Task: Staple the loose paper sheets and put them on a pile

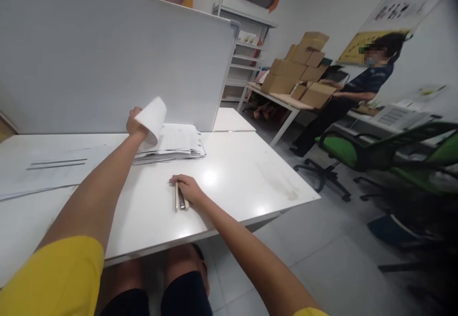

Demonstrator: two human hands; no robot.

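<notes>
My left hand (134, 122) is closed on the left edge of a white sheet of paper (153, 115), which curls up above a stack of papers (177, 139) by the upright white panel. Printed lines show on the stack's top page, and its edges are uneven. Nearer to me, my right hand (186, 187) lies over a narrow beige object with a dark metallic middle (182, 202), perhaps a stapler, on the white table (229, 182). Its fingers curl around the object's far end and hide part of it.
Large sheets (53, 168) lie at the table's left. Behind stands the white panel (118, 63). To the right, a person (368, 79) handles cardboard boxes (289, 70) at another table. Green chairs (338, 151) stand on the tiled floor.
</notes>
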